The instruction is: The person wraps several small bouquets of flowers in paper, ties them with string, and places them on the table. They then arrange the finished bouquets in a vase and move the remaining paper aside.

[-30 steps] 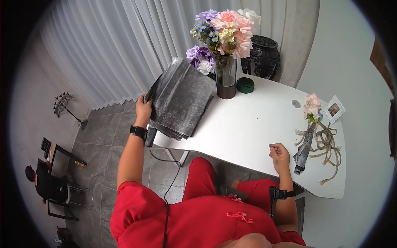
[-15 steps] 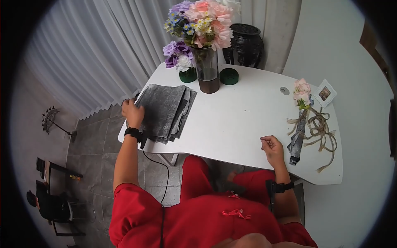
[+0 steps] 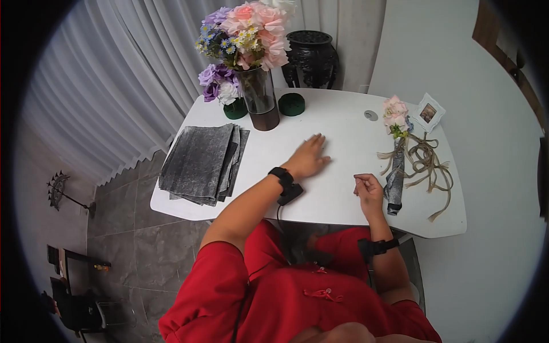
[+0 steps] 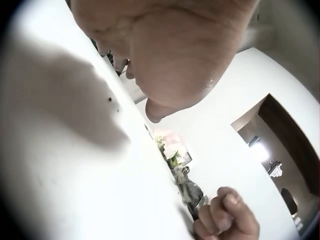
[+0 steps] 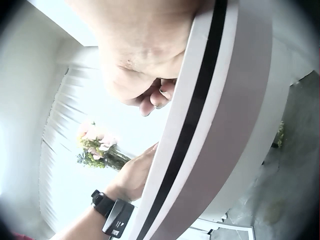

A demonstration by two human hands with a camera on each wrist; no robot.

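Note:
My left hand (image 3: 309, 157) is stretched out over the middle of the white table (image 3: 326, 197), fingers extended and nothing in its grasp. Its palm and thumb fill the top of the left wrist view, casting a shadow on the tabletop beside small dark specks (image 4: 110, 99). Near the front edge, my right hand (image 3: 369, 191) holds nothing, its fingers loosely curled. Just right of it lies a pink flower (image 3: 396, 112) with its stem wrapped in grey material (image 3: 394, 188), with tangled tan cord (image 3: 424, 153) alongside. A stack of grey sheets (image 3: 197, 160) rests on the table's left part.
A tall glass vase (image 3: 258, 97) of flowers stands at the back, with a green round block (image 3: 291, 104) beside it and purple and white flowers (image 3: 220, 83) to its left. A white picture frame (image 3: 428, 112) sits at the back right. Behind the table is a black stool (image 3: 310, 57).
My left hand has set the grey sheets down on the table's left, let go, and moved right to the middle. The right hand stays near the front edge.

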